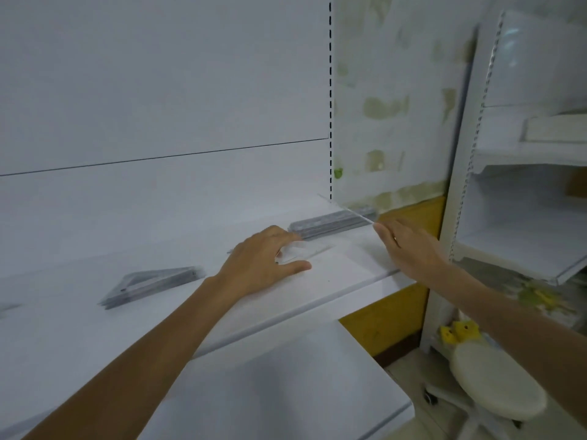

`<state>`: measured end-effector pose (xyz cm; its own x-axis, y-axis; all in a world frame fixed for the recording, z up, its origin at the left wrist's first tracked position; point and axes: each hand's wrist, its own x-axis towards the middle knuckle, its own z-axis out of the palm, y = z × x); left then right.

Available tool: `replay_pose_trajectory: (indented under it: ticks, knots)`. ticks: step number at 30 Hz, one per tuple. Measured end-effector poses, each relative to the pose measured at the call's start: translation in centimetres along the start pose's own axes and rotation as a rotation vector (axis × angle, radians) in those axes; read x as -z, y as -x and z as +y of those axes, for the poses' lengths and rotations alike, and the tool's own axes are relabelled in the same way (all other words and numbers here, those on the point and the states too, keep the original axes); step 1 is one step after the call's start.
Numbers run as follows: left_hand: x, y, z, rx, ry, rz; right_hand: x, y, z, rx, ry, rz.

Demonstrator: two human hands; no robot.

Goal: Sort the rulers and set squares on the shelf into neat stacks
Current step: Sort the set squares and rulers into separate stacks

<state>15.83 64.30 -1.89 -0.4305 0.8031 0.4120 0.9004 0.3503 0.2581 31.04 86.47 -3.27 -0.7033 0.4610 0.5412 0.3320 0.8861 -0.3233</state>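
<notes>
**Hands.** The left hand (266,258) is spread wide, thumb and forefinger down on the shelf (317,293) to either side of a loose clear piece (306,253) lying flat. No closed grip on it is visible. Whether the piece is a ruler or a set square cannot be told through the blur. The right hand (409,246) reaches in from the side with fingers nearly straight. It appears to pinch the near end of a clear ruler (346,208), which is tilted off the shelf and slants over the ruler stack (333,222).

**Work done.** The grey ruler stack sits at the back right of the shelf, its edges roughly aligned. A set-square stack (152,284) lies well apart to the left, also fairly even, with slight fanning at its near corner.

**Work outstanding.** In my judgement the task is well advanced but not complete. The held ruler is not yet laid on its stack. The loose clear piece is not yet assigned to either pile. A dark item (6,308) at the far left edge is cut off and cannot be identified, so it may also need sorting.
</notes>
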Motion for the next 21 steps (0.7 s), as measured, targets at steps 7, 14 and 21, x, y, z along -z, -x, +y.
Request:
replay_pose_trajectory:
  ticks: [7, 14, 21]
  knots:
    - [-1.5, -2.8, 0.3, 0.024, 0.007, 0.003, -2.0, -4.0, 3.3, 0.164, 0.039, -0.03]
    - [-1.6, -3.1, -0.7, 0.202, -0.017, 0.124, -4.1, -11.4, 4.5, 0.395, -0.005, -0.082]
    - [-1.8, -1.8, 0.2, 0.344, -0.036, 0.227, -5.5, -14.2, 5.3, 0.566, -0.138, -0.179]
